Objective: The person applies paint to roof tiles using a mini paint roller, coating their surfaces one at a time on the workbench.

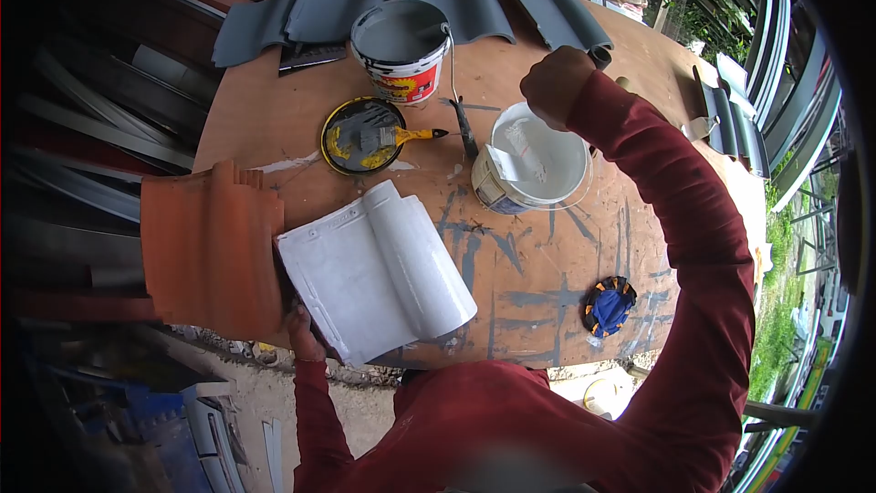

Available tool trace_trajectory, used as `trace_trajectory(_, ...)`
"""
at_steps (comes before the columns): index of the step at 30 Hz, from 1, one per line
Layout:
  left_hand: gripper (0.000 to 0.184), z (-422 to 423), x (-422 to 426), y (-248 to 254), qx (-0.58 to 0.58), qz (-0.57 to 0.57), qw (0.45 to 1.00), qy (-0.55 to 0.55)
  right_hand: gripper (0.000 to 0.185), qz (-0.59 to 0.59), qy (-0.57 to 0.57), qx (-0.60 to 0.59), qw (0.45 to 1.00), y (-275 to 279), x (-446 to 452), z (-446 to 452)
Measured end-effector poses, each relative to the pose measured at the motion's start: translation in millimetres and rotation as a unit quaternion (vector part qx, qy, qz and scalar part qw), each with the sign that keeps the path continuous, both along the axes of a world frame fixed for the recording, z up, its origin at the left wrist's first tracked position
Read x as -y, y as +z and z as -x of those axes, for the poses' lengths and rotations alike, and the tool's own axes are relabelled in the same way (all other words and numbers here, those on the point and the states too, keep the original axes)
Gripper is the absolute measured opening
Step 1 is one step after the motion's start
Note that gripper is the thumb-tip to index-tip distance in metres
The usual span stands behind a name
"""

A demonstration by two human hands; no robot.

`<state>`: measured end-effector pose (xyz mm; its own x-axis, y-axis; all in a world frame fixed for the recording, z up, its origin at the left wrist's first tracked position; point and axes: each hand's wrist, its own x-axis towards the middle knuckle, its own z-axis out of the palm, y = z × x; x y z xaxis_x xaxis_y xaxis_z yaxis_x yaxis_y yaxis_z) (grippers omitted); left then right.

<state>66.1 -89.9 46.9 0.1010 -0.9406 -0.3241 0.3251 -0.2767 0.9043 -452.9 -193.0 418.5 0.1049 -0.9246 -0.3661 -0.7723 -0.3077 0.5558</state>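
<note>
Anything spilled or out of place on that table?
Yes: grey paint streaks mark the wooden tabletop, and a white smear lies left of the paint-smeared lid: stray paint, off the white tile. Wet or dry, I can't tell. The white bucket stands upright.

The white tile partly hid the left hand from me. I couldn't tell what the right hand held. The bucket's label read too small; blur covered the red shirt's lower edge.

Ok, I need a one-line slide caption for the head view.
Left hand at the edge of a white tile, right hand by the white bucket, stacked orange tiles alongside.
</note>
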Motion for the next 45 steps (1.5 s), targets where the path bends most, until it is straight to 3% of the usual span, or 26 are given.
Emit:
trace_trajectory(5,0.042,-3.9,23.3,9.7,0.150,0.001,0.985,-0.088,0.011,-0.031,-0.013,-0.020,0.999,-37.1,8.5,3.9)
trace_trajectory(8,0.043,31.7,58.5,60.8,0.228,0.070,0.963,-0.127,0.013,0.008,-0.009,-0.015,1.000,-26.8,-6.4,6.6)
trace_trajectory(13,0.041,28.1,84.4,20.1,0.090,0.029,0.986,-0.133,0.007,0.179,0.034,0.092,0.979,42.7,-78.2,6.5)
trace_trajectory(16,0.039,15.6,83.3,23.8,0.126,0.005,0.976,-0.180,0.008,0.205,-0.030,0.060,0.977,41.5,-113.2,-0.9)
trace_trajectory(19,0.042,17.8,81.6,10.2,0.109,-0.008,0.986,-0.123,0.008,0.187,0.003,0.100,0.977,15.6,-107.1,-2.4)
trace_trajectory(20,0.048,15.6,82.8,5.2,0.158,0.011,0.977,-0.140,0.009,0.249,0.083,0.140,0.955,-2.6,-101.9,4.2)
trace_trajectory(22,0.057,20.4,75.2,13.0,0.208,0.049,0.965,-0.151,0.008,0.241,0.057,0.110,0.963,-28.6,-95.7,12.8)
trace_trajectory(23,0.060,9.6,70.8,15.4,0.350,0.057,0.916,-0.188,0.008,0.230,0.031,0.080,0.969,-36.7,-84.7,13.5)
trace_trajectory(24,0.060,30.2,51.6,55.1,0.422,0.140,0.888,-0.117,0.007,0.221,0.020,0.078,0.972,-39.3,-85.7,19.9)
trace_trajectory(25,0.055,31.4,36.8,89.3,0.474,0.163,0.856,-0.126,0.005,0.227,0.014,0.096,0.969,-28.2,-92.3,18.1)
trace_trajectory(26,0.045,29.9,28.9,102.2,0.433,0.266,0.857,-0.086,0.004,0.227,0.006,0.110,0.968,-17.9,-98.9,13.9)
trace_trajectory(27,0.036,25.7,16.3,144.9,0.328,0.201,0.915,-0.121,0.003,0.226,-0.036,0.105,0.968,-8.2,-107.2,5.7)
trace_trajectory(29,0.031,8.3,13.0,208.9,0.248,0.208,0.944,-0.063,0.005,0.251,0.031,0.176,0.951,-11.1,-121.5,1.4)
trace_trajectory(30,0.030,-10.3,25.4,223.7,0.304,0.257,0.917,-0.013,0.005,0.250,0.036,0.179,0.951,-16.1,-125.9,0.8)
trace_trajectory(32,0.024,-65.2,69.6,248.5,0.431,0.337,0.832,0.095,0.013,0.214,-0.063,0.107,0.969,-30.2,-135.2,-0.8)
trace_trajectory(33,0.028,-98.8,93.0,258.7,0.520,0.271,0.802,0.113,0.013,0.217,-0.061,0.111,0.968,-38.1,-146.6,2.3)
trace_trajectory(35,0.045,-171.2,149.2,244.7,0.713,0.238,0.646,0.132,0.025,0.350,-0.098,0.225,0.904,-54.6,-179.7,9.1)
trace_trajectory(36,0.045,-201.5,171.6,230.6,0.713,0.244,0.643,0.133,0.039,0.322,-0.199,0.258,0.889,-56.3,-196.4,4.4)
trace_trajectory(38,0.065,-247.0,212.6,200.9,0.768,0.119,0.620,0.111,0.041,0.387,-0.250,0.357,0.813,-91.1,-226.9,7.1)
trace_trajectory(39,0.065,-262.1,228.3,191.9,0.768,0.130,0.619,0.106,0.042,0.406,-0.271,0.405,0.773,-108.1,-242.1,6.4)
trace_trajectory(41,0.072,-269.4,258.9,184.6,0.739,0.102,0.666,0.008,0.041,0.420,-0.363,0.513,0.655,-135.9,-267.8,-4.5)
trace_trajectory(42,0.072,-256.4,267.9,188.6,0.739,0.114,0.664,-0.002,0.040,0.447,-0.349,0.552,0.611,-153.3,-281.9,-8.3)
trace_trajectory(44,0.075,-228.2,278.9,197.4,0.657,0.039,0.753,-0.021,0.039,0.458,-0.393,0.575,0.552,-160.9,-301.6,-25.4)
trace_trajectory(45,0.075,-219.3,283.0,197.9,0.658,0.049,0.751,-0.030,0.037,0.469,-0.405,0.583,0.526,-167.9,-309.5,-30.0)
